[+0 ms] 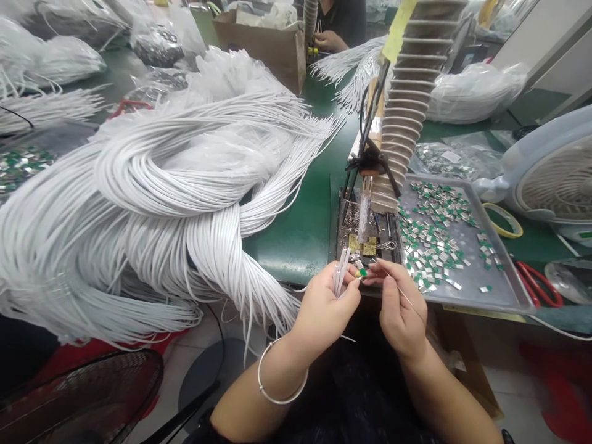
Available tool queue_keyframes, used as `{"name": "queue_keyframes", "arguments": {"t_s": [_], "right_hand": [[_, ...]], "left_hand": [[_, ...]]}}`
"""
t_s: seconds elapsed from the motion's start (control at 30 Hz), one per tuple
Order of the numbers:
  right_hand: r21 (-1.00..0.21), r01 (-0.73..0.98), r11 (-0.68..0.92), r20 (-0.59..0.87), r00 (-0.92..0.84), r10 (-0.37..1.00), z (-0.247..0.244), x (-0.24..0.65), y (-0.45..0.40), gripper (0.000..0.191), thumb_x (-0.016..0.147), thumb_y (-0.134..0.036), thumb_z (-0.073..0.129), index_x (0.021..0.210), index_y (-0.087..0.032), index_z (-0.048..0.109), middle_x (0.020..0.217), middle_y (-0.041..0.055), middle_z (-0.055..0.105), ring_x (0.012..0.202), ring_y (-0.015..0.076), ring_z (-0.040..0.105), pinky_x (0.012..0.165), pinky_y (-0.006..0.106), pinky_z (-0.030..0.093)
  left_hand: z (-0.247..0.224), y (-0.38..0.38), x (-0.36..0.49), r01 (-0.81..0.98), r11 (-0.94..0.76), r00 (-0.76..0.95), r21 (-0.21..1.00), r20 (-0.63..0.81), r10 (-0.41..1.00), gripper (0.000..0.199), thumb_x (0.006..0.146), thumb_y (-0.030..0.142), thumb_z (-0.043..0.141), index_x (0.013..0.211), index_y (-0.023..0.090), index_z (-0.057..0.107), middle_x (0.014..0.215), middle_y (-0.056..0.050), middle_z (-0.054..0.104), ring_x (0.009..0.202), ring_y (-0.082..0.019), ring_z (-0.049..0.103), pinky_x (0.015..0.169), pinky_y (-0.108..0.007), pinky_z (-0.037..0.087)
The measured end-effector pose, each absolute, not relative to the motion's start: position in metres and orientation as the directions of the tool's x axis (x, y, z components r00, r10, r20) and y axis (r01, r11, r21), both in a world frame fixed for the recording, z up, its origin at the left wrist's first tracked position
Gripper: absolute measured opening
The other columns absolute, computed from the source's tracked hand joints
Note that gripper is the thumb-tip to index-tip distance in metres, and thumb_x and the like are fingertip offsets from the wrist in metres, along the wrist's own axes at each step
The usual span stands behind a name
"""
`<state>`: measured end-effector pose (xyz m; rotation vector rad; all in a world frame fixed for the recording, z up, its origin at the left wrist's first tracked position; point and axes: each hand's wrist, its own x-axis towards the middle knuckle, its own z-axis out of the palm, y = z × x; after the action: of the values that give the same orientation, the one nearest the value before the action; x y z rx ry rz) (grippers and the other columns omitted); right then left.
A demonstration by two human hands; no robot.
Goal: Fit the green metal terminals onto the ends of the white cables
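My left hand is closed around a few short white cable ends, their tips pointing up. By its thumb and fingertips sits a small USB-style connector with a green board; which hand bears it I cannot tell for certain. My right hand pinches a thin strand of solder wire that runs back across the palm. Just above the fingertips, a soldering iron hangs tip down in a stand, over a yellowish block on a dark, solder-spattered tray.
Big bundles of white cable cover the table on the left. To the right, a grey tray bears many small connectors. A ribbed hose, a fan, red-handled scissors and yellow tape stand around. Across the table, a person's hand shows.
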<state>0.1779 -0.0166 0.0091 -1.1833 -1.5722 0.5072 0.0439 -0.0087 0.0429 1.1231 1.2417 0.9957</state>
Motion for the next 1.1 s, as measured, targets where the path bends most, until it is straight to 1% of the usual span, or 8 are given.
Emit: {"name": "queue_keyframes", "arguments": {"t_s": [0.07,0.1,0.17,0.23,0.37,0.53,0.73,1.1], "right_hand": [[-0.801,0.389,0.455,0.519,0.075,0.851,0.004,0.178,-0.018,0.033,0.092,-0.014,0.038,0.123,-0.022,0.046,0.101,0.0066,0.065,0.083,0.0146,0.066,0.072,0.032,0.057],[-0.798,0.377,0.47,0.537,0.089,0.839,0.002,0.177,-0.019,0.035,0.092,-0.014,0.039,0.125,-0.022,0.044,0.101,0.0062,0.066,0.082,0.0147,0.067,0.072,0.033,0.057],[-0.794,0.371,0.482,0.555,0.116,0.824,0.0,0.176,-0.019,0.031,0.091,-0.014,0.041,0.12,-0.022,0.047,0.096,0.005,0.068,0.078,0.0144,0.068,0.069,0.032,0.058],[-0.793,0.367,0.486,0.565,0.144,0.813,0.0,0.175,-0.017,0.024,0.091,-0.013,0.042,0.11,-0.021,0.053,0.092,0.0044,0.069,0.074,0.0141,0.068,0.066,0.031,0.058],[-0.778,0.334,0.533,0.595,0.117,0.795,0.004,0.174,-0.014,0.022,0.089,-0.009,0.044,0.099,-0.021,0.059,0.094,0.0052,0.068,0.08,0.0154,0.068,0.066,0.031,0.058],[-0.763,0.346,0.546,0.596,0.052,0.801,0.007,0.176,-0.012,0.025,0.087,-0.005,0.044,0.098,-0.021,0.06,0.095,0.0053,0.067,0.085,0.0156,0.066,0.072,0.032,0.057],[-0.736,0.371,0.567,0.625,0.048,0.779,0.007,0.175,-0.011,0.024,0.086,-0.006,0.045,0.098,-0.021,0.06,0.097,0.0059,0.068,0.088,0.0171,0.067,0.074,0.034,0.057],[-0.707,0.384,0.595,0.652,0.027,0.758,0.012,0.172,-0.006,0.024,0.086,-0.006,0.047,0.099,-0.021,0.06,0.096,0.0075,0.068,0.089,0.0186,0.066,0.075,0.038,0.056]], "left_hand": [[0.043,-0.008,0.042,0.024,0.188,0.072,0.982,-0.189,0.979,0.007,0.077,0.021,0.053,0.07,0.019,0.05,0.081,-0.001,0.059,0.075,-0.014,0.056,0.072,-0.028,0.044],[0.043,-0.007,0.041,0.023,0.189,0.066,0.982,-0.19,0.98,0.007,0.077,0.021,0.053,0.07,0.019,0.051,0.082,-0.002,0.059,0.075,-0.014,0.056,0.072,-0.028,0.044],[0.046,-0.005,0.04,0.022,0.192,0.064,0.981,-0.193,0.979,0.008,0.077,0.022,0.053,0.07,0.018,0.051,0.085,-0.002,0.059,0.076,-0.014,0.056,0.073,-0.028,0.044],[0.048,-0.004,0.04,0.016,0.192,0.059,0.981,-0.193,0.98,0.009,0.076,0.022,0.053,0.069,0.018,0.052,0.086,-0.002,0.06,0.076,-0.014,0.057,0.073,-0.027,0.044],[0.053,-0.001,0.04,-0.004,0.192,0.056,0.981,-0.191,0.98,0.009,0.076,0.02,0.054,0.068,0.018,0.052,0.084,-0.002,0.06,0.076,-0.014,0.057,0.073,-0.027,0.045],[0.053,0.0,0.041,0.009,0.175,0.059,0.985,-0.175,0.983,0.01,0.076,0.019,0.054,0.066,0.018,0.051,0.085,-0.002,0.06,0.08,-0.014,0.058,0.078,-0.028,0.044],[0.056,0.001,0.04,0.036,0.171,0.053,0.985,-0.173,0.983,0.009,0.076,0.019,0.054,0.067,0.018,0.052,0.086,-0.002,0.06,0.078,-0.013,0.057,0.078,-0.028,0.044],[0.059,0.003,0.04,0.013,0.182,0.032,0.983,-0.182,0.983,0.008,0.076,0.022,0.055,0.07,0.017,0.053,0.089,-0.003,0.061,0.071,-0.012,0.056,0.066,-0.025,0.045]]}}
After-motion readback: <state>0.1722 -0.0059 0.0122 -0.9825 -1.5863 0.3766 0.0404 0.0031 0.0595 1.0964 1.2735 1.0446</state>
